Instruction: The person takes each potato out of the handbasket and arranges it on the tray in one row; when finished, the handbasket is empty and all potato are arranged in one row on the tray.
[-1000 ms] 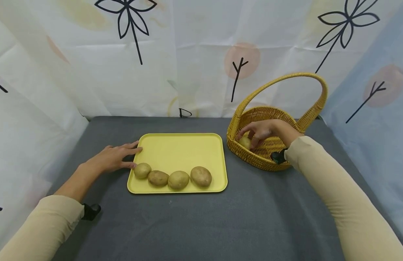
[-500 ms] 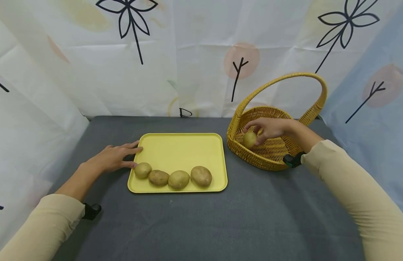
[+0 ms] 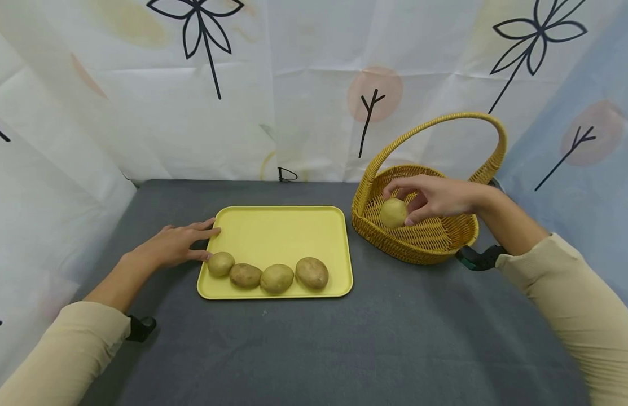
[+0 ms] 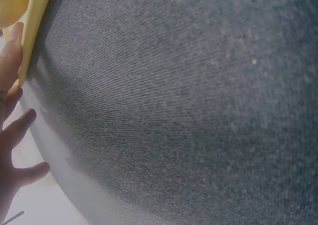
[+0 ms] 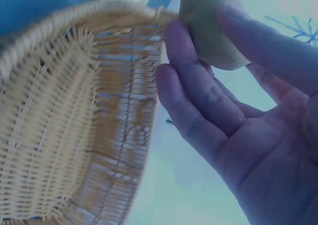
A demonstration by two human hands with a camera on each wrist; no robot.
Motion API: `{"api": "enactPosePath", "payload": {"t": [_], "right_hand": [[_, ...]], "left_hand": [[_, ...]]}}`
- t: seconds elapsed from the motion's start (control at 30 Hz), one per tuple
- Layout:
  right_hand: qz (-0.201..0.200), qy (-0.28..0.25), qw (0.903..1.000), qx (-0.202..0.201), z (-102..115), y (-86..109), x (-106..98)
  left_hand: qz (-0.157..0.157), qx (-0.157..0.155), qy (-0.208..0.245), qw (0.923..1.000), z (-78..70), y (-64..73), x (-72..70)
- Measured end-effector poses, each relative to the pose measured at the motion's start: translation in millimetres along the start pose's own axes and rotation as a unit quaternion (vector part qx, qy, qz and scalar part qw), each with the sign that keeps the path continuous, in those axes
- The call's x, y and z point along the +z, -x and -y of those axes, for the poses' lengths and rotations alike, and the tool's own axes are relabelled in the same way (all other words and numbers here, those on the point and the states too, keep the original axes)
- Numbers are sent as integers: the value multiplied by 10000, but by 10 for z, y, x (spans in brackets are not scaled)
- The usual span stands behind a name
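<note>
Over the wicker basket (image 3: 415, 251), my right hand (image 3: 435, 197) pinches a round potato (image 3: 393, 213) between thumb and fingers. In the right wrist view the same potato (image 5: 208, 29) sits at the fingertips, higher than the woven basket rim (image 5: 74, 11). My left hand (image 3: 174, 246) rests with fingers spread at the left edge of the yellow tray (image 3: 283, 231). Its thumb lies right beside the smallest potato (image 3: 220, 264). Several potatoes line the tray's near side, among them a brown oval one (image 3: 245, 275) and a large one (image 3: 312, 273) at the right end.
A tall arched handle (image 3: 446, 118) rises over the basket. Dark grey cloth (image 3: 314, 349) covers the table. A patterned white curtain (image 3: 303, 113) hangs behind, and a bluish one (image 3: 572, 186) stands at the right. Each wrist carries a black camera strap (image 3: 141, 328).
My right hand has lifted the potato from the basket's left inside and moved slightly right and up with it. The left hand has stayed at the tray.
</note>
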State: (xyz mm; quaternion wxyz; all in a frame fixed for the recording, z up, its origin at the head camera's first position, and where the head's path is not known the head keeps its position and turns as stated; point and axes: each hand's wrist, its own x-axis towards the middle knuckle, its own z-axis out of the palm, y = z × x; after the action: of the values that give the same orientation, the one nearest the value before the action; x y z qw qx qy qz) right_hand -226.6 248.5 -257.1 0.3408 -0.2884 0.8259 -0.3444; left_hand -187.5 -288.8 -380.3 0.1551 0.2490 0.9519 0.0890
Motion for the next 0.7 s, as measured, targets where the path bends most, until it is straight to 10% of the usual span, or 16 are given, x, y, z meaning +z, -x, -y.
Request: {"api": "enactPosePath", "payload": {"t": [0.33, 0.7], "right_hand": [[488, -53, 9960, -748, 44, -188, 493], [795, 604, 9932, -602, -39, -522, 949]], "left_hand": [[28, -2, -55, 10000, 5, -17, -7], [42, -19, -63, 10000, -1, -22, -5]]}}
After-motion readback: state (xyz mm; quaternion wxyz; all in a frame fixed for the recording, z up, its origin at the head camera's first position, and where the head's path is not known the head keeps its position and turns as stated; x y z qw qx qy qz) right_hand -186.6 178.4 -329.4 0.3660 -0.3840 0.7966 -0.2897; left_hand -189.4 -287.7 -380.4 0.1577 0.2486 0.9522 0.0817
